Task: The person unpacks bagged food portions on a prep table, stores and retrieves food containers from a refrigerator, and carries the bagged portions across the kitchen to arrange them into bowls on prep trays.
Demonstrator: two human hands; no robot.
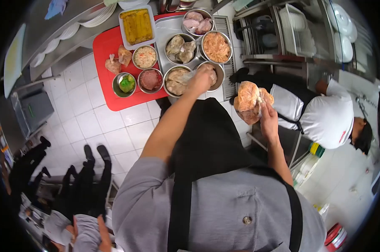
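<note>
My left hand (201,80) is curled over a steel container (218,84) at the front right of the tray; what its fingers grip is hidden. Beside it, clear plastic lies over a container of pale meat (176,82). My right hand (269,119) is closed on the gathered tops of several clear bags of orange and brownish food (248,98), held up right of the tray. Behind my left hand stand containers of orange shredded food (216,46), greyish pieces (180,49) and pink raw meat (197,23).
On a red board (104,46) are a yellow-filled tub (137,26), small food containers and two knotted bags (113,65). A metal rack (282,59) with plates stands at right. A person in white (328,113) is beyond my right hand; other people are at lower left.
</note>
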